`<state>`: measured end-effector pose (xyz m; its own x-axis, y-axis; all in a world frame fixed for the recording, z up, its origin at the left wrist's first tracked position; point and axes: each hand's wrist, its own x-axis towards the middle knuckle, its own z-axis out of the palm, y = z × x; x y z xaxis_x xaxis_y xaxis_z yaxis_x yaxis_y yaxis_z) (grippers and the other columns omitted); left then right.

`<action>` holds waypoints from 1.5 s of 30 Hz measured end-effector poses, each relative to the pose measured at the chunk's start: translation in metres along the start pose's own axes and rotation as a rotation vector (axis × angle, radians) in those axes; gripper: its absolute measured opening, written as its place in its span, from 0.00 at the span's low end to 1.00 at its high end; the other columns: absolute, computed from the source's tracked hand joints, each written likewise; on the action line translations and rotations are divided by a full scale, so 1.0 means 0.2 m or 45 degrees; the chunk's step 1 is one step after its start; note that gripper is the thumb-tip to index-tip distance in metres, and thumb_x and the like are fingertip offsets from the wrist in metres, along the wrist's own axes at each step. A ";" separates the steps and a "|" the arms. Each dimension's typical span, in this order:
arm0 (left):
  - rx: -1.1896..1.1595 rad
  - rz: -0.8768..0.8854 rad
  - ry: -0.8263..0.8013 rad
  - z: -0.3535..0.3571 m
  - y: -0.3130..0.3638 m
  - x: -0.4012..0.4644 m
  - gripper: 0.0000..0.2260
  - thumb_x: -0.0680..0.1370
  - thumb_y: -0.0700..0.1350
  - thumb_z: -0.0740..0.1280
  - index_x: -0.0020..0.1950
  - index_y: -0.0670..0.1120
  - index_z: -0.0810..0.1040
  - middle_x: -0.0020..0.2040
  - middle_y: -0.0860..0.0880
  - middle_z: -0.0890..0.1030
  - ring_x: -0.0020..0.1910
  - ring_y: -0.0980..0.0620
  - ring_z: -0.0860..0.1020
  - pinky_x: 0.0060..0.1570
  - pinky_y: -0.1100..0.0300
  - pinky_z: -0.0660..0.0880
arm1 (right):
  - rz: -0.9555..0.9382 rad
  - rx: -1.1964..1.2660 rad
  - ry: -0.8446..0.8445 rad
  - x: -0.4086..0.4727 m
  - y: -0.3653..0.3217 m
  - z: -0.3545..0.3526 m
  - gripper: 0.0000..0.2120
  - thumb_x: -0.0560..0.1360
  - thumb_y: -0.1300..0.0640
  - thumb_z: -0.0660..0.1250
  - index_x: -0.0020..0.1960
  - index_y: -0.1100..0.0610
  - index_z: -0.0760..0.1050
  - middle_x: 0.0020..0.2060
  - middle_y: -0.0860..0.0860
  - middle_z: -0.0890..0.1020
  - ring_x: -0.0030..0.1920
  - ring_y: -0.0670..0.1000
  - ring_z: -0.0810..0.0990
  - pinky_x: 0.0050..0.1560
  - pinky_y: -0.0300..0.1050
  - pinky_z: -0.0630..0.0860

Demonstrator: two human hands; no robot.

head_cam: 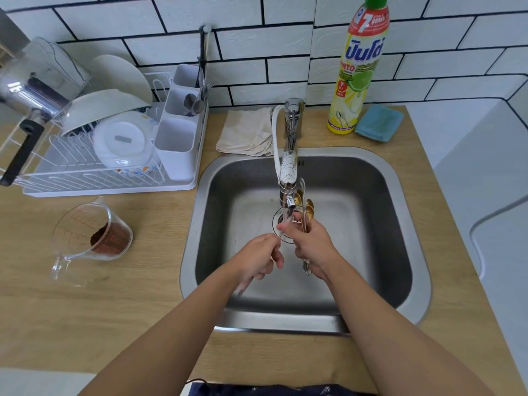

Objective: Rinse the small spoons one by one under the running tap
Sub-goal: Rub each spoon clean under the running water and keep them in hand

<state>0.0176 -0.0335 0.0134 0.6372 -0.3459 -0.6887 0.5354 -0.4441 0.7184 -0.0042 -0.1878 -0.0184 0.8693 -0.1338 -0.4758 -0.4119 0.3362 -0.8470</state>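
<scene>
White tiles with dark grout back a wooden counter (85,324) in which a steel sink (411,224) is set. Over the basin, the tap (290,172) reaches forward and its spout ends just above the hands. The right hand (313,247) is curled around a bundle of small spoons (305,208), whose gold and silver bowls stand up just beside the spout while their handle ends stick out below the palm. The left hand (261,260) sits close to the right one, fingers curled around a single thin spoon (245,287); its blurred end pokes out beneath the hand, and its upper end is hidden by the fingers. Whether water is running is hard to tell. Left of the sink, a white dish rack (94,178) holds plates, bowls and a cutlery caddy, and a clear measuring jug (94,238) with brown powder stands on the counter in front of it. Behind the sink lie a folded cloth (245,132), a yellow bottle of dish liquid (358,67) and a blue sponge (378,124) just beside it.
</scene>
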 end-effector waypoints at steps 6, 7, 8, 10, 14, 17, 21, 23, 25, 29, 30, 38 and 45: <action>0.374 0.110 0.191 -0.02 -0.02 0.01 0.14 0.80 0.53 0.52 0.39 0.49 0.70 0.27 0.53 0.76 0.32 0.52 0.69 0.32 0.58 0.64 | 0.079 -0.023 0.135 0.01 0.01 0.05 0.13 0.83 0.47 0.65 0.57 0.56 0.79 0.46 0.49 0.89 0.25 0.46 0.58 0.24 0.38 0.59; 0.373 0.115 0.194 -0.02 -0.02 0.01 0.14 0.80 0.53 0.52 0.39 0.49 0.70 0.27 0.53 0.76 0.31 0.52 0.68 0.31 0.57 0.63 | 0.086 -0.013 0.117 0.01 0.01 0.05 0.13 0.84 0.47 0.64 0.57 0.56 0.80 0.47 0.48 0.89 0.26 0.47 0.57 0.24 0.39 0.58; 0.370 0.114 0.194 -0.03 -0.03 0.01 0.15 0.80 0.53 0.52 0.39 0.49 0.70 0.27 0.53 0.76 0.31 0.52 0.68 0.31 0.58 0.63 | 0.070 -0.030 0.099 0.01 0.02 0.05 0.13 0.83 0.48 0.65 0.56 0.56 0.81 0.47 0.47 0.89 0.26 0.47 0.57 0.24 0.38 0.59; 0.363 0.106 0.192 -0.03 -0.03 0.01 0.15 0.80 0.53 0.52 0.40 0.49 0.71 0.28 0.53 0.76 0.31 0.53 0.68 0.29 0.60 0.63 | -0.001 -0.096 0.087 0.00 0.02 0.06 0.10 0.81 0.50 0.69 0.53 0.56 0.83 0.44 0.45 0.89 0.24 0.43 0.64 0.23 0.34 0.63; 0.376 0.114 0.185 -0.02 -0.03 0.01 0.16 0.81 0.55 0.51 0.41 0.49 0.71 0.27 0.54 0.76 0.30 0.53 0.68 0.28 0.60 0.64 | 0.017 -0.065 0.105 0.01 0.00 0.06 0.10 0.82 0.51 0.67 0.52 0.56 0.84 0.45 0.47 0.89 0.23 0.43 0.65 0.23 0.34 0.63; 0.353 0.124 0.173 -0.03 -0.02 0.01 0.15 0.80 0.54 0.52 0.41 0.49 0.71 0.27 0.54 0.76 0.29 0.54 0.67 0.26 0.61 0.62 | 0.062 0.047 0.050 0.01 0.00 0.06 0.11 0.84 0.51 0.64 0.57 0.56 0.81 0.46 0.47 0.89 0.25 0.45 0.60 0.25 0.38 0.60; 0.294 0.095 0.129 -0.02 -0.01 0.01 0.15 0.81 0.55 0.52 0.41 0.49 0.69 0.27 0.52 0.75 0.26 0.55 0.65 0.23 0.63 0.60 | -0.062 -0.200 0.095 0.00 0.01 0.08 0.04 0.79 0.51 0.71 0.48 0.49 0.84 0.40 0.45 0.88 0.29 0.40 0.77 0.33 0.36 0.68; 0.186 0.048 0.068 -0.02 -0.01 0.00 0.14 0.80 0.55 0.53 0.41 0.48 0.68 0.28 0.51 0.73 0.23 0.56 0.61 0.22 0.63 0.57 | -0.017 -0.138 0.111 0.01 0.01 0.08 0.08 0.81 0.50 0.67 0.51 0.52 0.84 0.40 0.45 0.89 0.23 0.41 0.73 0.30 0.35 0.65; 0.025 -0.014 -0.005 -0.03 0.00 -0.02 0.13 0.80 0.54 0.55 0.39 0.49 0.67 0.27 0.50 0.72 0.23 0.55 0.57 0.22 0.63 0.54 | 0.063 0.083 0.055 0.02 0.00 0.05 0.13 0.85 0.51 0.62 0.57 0.59 0.81 0.47 0.51 0.89 0.21 0.42 0.62 0.24 0.36 0.60; -0.427 -0.182 -0.277 -0.09 0.01 -0.03 0.18 0.82 0.52 0.58 0.33 0.52 0.67 0.27 0.51 0.68 0.23 0.55 0.54 0.20 0.65 0.49 | 0.096 0.230 -0.156 0.00 0.01 0.01 0.13 0.85 0.52 0.63 0.63 0.59 0.78 0.55 0.53 0.88 0.21 0.42 0.59 0.22 0.36 0.60; -0.486 -0.206 -0.342 -0.10 0.01 -0.03 0.18 0.83 0.51 0.57 0.33 0.52 0.68 0.27 0.51 0.68 0.22 0.56 0.54 0.20 0.65 0.50 | 0.082 0.206 -0.140 -0.01 0.02 0.02 0.12 0.83 0.53 0.66 0.61 0.59 0.78 0.54 0.54 0.88 0.22 0.43 0.60 0.22 0.36 0.60; -0.123 -0.157 -0.139 -0.08 0.01 -0.04 0.16 0.85 0.56 0.55 0.41 0.49 0.68 0.29 0.48 0.74 0.24 0.54 0.55 0.23 0.63 0.50 | -0.126 -0.168 0.093 0.00 0.06 0.05 0.05 0.82 0.56 0.67 0.50 0.54 0.81 0.44 0.46 0.89 0.26 0.35 0.76 0.27 0.25 0.69; -0.188 -0.185 -0.192 -0.11 0.02 -0.02 0.18 0.84 0.58 0.57 0.40 0.49 0.70 0.30 0.47 0.74 0.23 0.55 0.56 0.21 0.64 0.51 | -0.082 -0.077 0.150 0.01 0.05 0.07 0.10 0.83 0.52 0.66 0.51 0.57 0.83 0.43 0.48 0.89 0.26 0.37 0.77 0.25 0.28 0.68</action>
<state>0.0291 -0.0153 0.0216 0.4637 -0.4114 -0.7847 0.6977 -0.3765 0.6096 -0.0038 -0.1713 -0.0246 0.8579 -0.2631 -0.4413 -0.3749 0.2667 -0.8879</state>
